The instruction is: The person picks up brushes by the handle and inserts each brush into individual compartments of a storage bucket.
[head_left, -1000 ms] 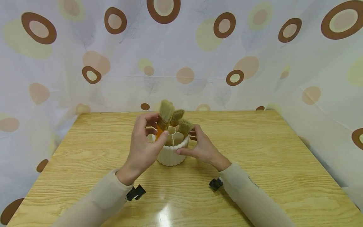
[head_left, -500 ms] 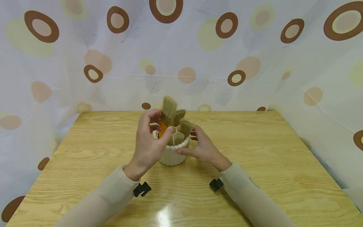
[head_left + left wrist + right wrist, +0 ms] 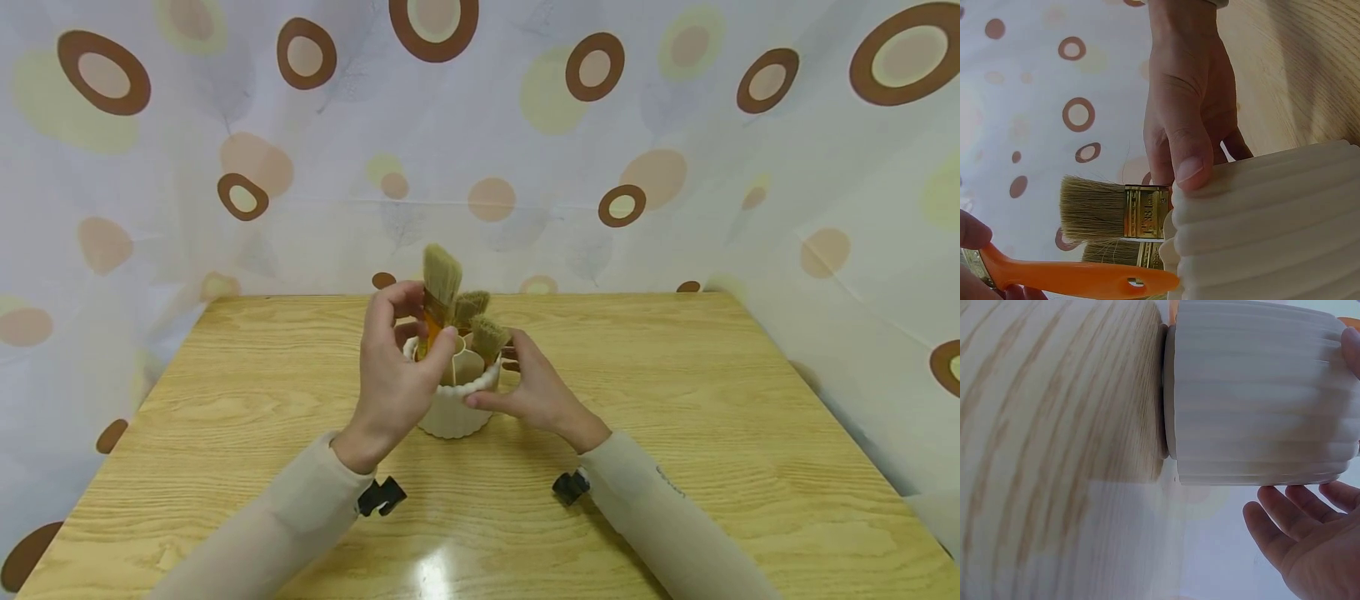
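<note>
In the head view my left hand (image 3: pixel 397 358) pinches an upright paintbrush (image 3: pixel 442 275) near its metal band, bristles upward. The left wrist view shows the tip of its orange handle (image 3: pixel 1091 278) at the rim of a white ribbed holder (image 3: pixel 453 410); whether the tip is inside I cannot tell. My right hand (image 3: pixel 543 392) grips the holder's right side, thumb (image 3: pixel 1191 169) at the rim in the left wrist view and fingers (image 3: pixel 1272 531) along the wall in the right wrist view. Two other paintbrushes, one nearer (image 3: pixel 491 335) and one behind (image 3: pixel 470 307), stand in the holder's divided inside.
The holder stands on a wood-grain table (image 3: pixel 675 400). Behind and beside the table hangs a white sheet (image 3: pixel 465 150) with brown, yellow and peach circles. Dark clips (image 3: pixel 381 497) sit at both wrists.
My left hand has moved up and slightly right, lifting the paintbrush a little higher over the holder. The right hand and the holder stay in place.
</note>
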`<state>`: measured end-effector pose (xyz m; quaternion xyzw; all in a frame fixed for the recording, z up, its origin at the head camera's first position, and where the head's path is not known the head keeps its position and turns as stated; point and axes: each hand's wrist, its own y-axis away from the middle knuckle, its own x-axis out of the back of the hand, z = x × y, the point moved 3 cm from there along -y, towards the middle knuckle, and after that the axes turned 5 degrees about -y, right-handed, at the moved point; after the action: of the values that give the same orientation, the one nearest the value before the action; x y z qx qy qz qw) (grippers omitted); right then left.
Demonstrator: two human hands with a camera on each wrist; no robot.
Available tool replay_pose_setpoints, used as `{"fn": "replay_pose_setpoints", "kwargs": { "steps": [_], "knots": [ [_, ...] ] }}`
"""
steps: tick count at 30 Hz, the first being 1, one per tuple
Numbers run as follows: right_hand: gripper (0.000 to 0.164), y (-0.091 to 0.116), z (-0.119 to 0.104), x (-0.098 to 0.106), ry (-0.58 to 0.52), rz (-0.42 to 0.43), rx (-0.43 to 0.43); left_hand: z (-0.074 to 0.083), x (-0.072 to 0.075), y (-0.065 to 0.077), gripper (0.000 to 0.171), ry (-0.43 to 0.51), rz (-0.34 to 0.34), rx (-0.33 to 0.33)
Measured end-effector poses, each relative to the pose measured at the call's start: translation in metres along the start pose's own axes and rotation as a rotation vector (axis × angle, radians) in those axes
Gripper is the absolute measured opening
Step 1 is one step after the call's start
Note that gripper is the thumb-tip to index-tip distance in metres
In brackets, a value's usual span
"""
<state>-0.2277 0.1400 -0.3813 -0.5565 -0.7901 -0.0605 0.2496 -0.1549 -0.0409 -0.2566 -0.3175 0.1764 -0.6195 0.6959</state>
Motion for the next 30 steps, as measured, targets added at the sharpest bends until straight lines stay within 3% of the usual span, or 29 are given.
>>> {"fn": "replay_pose_setpoints", "kwargs": {
  "steps": [3, 11, 21, 25, 30],
  "knots": [
    [0.095, 0.0, 0.0, 0.0, 0.0, -0.001, -0.014, -0.002, -0.001, -0.001, 0.043, 0.02, 0.017, -0.01],
    [0.103, 0.0, 0.001, 0.0, 0.008, 0.003, -0.035, -0.033, -0.004, -0.001, 0.045, 0.071, 0.036, -0.027],
    [0.104, 0.001, 0.001, 0.0, 0.011, 0.011, -0.034, -0.047, -0.007, 0.007, 0.045, 0.091, 0.061, 0.01],
    [0.101, 0.001, 0.0, 0.0, 0.009, 0.013, -0.037, -0.049, -0.006, 0.011, 0.046, 0.08, 0.078, 0.013],
    [0.099, 0.001, 0.0, 0.0, 0.001, 0.003, -0.039, -0.036, -0.003, 0.013, 0.042, 0.07, 0.091, 0.016]
  ]
}}
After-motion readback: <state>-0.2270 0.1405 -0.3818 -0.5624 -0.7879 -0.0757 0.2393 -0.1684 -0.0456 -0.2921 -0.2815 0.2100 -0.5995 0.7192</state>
